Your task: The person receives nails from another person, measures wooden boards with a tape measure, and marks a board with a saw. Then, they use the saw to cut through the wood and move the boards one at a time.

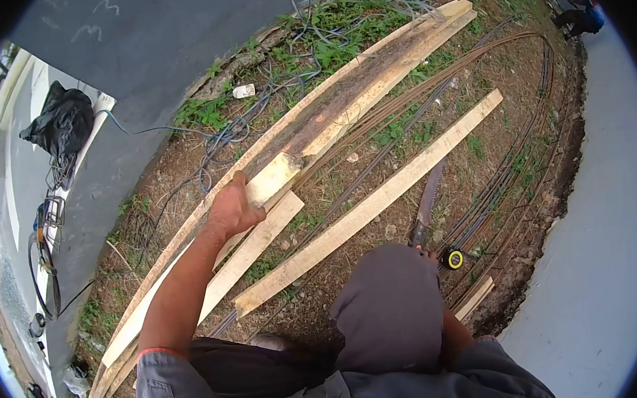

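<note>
My left hand is closed around the near end of a short pale wooden board, which rests among longer planks. Under that hand lies another pale board. My right hand is mostly hidden behind a grey cloth-covered form, so its grip does not show. It is beside the handle of a hand saw, whose blade points away from me. Right by that hand is a yellow and black tape measure. Between the short board and the saw, a long cut board lies diagonally on the ground.
Long bark-edged planks stretch across the ground. Thin steel rods curve along the right side. Tangled cable lies in the grass at the back left. A black bag sits on a ledge, and a person is at the far right.
</note>
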Motion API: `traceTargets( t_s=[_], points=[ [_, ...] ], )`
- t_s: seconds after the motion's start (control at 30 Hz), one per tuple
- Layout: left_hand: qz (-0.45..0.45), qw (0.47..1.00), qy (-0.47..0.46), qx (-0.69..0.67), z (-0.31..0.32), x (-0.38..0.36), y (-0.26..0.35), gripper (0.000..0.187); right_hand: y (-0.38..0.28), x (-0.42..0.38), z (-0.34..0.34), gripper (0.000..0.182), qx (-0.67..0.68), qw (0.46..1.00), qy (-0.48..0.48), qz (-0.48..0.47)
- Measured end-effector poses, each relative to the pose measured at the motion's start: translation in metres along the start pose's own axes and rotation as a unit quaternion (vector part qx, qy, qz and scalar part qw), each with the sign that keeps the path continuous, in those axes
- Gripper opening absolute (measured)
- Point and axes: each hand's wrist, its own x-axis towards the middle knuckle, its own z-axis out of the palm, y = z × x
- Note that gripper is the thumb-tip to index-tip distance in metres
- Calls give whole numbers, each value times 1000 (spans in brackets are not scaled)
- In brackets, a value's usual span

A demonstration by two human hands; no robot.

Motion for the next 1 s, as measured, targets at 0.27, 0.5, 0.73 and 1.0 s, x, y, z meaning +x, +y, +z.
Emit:
traceTargets(
  t_s=[0.27, 0.5, 0.73, 1.0],
  points=[
    [8, 993, 89, 81, -88, -58, 28, 73, 11, 3, -38, 43, 8, 990, -28, 137],
    [29, 997, 45, 55, -126, -103, 45, 76, 36, -97, -140, 37, -28, 987, 44, 153],
    [102, 994, 33, 11, -140, -121, 31, 75, -5, -191, -254, 17, 358, 877, 296, 120],
    [142, 990, -4, -22, -134, -153, 29, 91, -182, -152, -381, 49, 618, 717, 321, -16]
  ],
)
